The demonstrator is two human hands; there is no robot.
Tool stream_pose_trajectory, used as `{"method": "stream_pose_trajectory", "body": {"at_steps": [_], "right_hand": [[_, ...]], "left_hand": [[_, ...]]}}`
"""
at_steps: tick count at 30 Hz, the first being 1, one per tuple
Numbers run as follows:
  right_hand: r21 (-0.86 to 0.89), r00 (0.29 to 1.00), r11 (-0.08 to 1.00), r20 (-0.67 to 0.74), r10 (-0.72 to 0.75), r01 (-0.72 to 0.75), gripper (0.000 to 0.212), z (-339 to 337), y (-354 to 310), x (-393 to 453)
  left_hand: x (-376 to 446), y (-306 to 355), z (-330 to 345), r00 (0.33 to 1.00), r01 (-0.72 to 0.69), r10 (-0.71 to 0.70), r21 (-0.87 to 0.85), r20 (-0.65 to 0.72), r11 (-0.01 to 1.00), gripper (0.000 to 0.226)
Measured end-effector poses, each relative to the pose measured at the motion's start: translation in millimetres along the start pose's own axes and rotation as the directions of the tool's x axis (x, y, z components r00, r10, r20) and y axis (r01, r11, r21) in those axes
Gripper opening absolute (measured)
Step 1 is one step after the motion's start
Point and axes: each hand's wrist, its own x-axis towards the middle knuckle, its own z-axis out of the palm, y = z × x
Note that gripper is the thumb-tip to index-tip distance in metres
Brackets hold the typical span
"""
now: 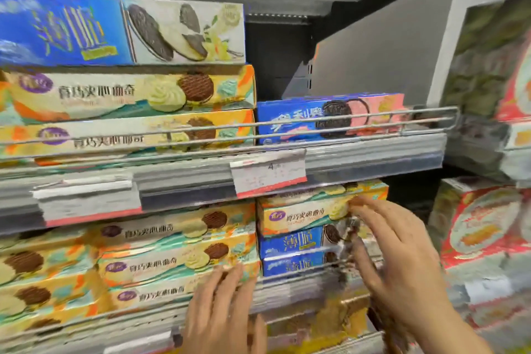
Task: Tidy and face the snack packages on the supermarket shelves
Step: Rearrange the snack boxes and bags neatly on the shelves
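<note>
On the lower shelf a yellow cookie box [304,211] lies on top of two blue thin-cookie boxes [290,244]. My right hand [402,250] touches the right end of that stack, fingers spread over the yellow box and the upper blue box. To the left stands a stack of yellow cookie boxes [172,253]. My left hand [222,310] presses with straight fingers against the front of this stack's lowest box. The picture is blurred, so I cannot tell whether the right fingers curl round a box end.
The upper shelf holds two yellow boxes [129,95] under a large blue-and-white box [120,29], and a blue-pink cookie box [330,118] behind a wire rail [344,121]. A price tag [268,174] hangs on the shelf edge. Red packages [485,227] stand to the right.
</note>
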Motion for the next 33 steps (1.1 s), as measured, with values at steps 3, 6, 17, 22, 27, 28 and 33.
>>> {"method": "stream_pose_trajectory", "body": {"at_steps": [3,6,17,22,27,28,33], "right_hand": [[-0.092,0.998,0.994,0.042,-0.051,0.054,0.048,3,-1,13],[-0.163,0.994,0.984,0.095,-0.051,0.066,0.056,3,1,24],[-0.191,0.950,0.971,0.303,-0.079,0.142,0.055,11,17,47],[-0.165,0.918,0.959,0.363,-0.159,0.231,0.068,10,30,62],[-0.165,0.898,0.932,0.366,-0.245,0.322,0.051,-1,43,60],[-0.161,0.895,0.928,0.361,-0.262,0.337,0.052,-5,46,59],[-0.107,0.903,0.919,0.262,-0.342,0.379,0.050,-38,56,48]], "left_hand": [[-4,5,1,0.999,-0.033,0.034,0.032,-0.007,0.999,0.054],[-4,8,0,1.000,-0.014,0.013,0.065,0.010,0.998,0.056],[-3,28,2,0.985,0.108,-0.136,0.241,0.102,0.965,0.050],[3,38,0,0.971,0.174,-0.211,0.279,0.109,0.944,0.047],[8,43,-8,0.963,0.190,-0.233,0.276,0.135,0.942,0.045],[8,44,-10,0.962,0.186,-0.230,0.269,0.145,0.945,0.045],[13,34,-27,0.951,0.057,-0.142,0.294,0.276,0.954,0.051]]}}
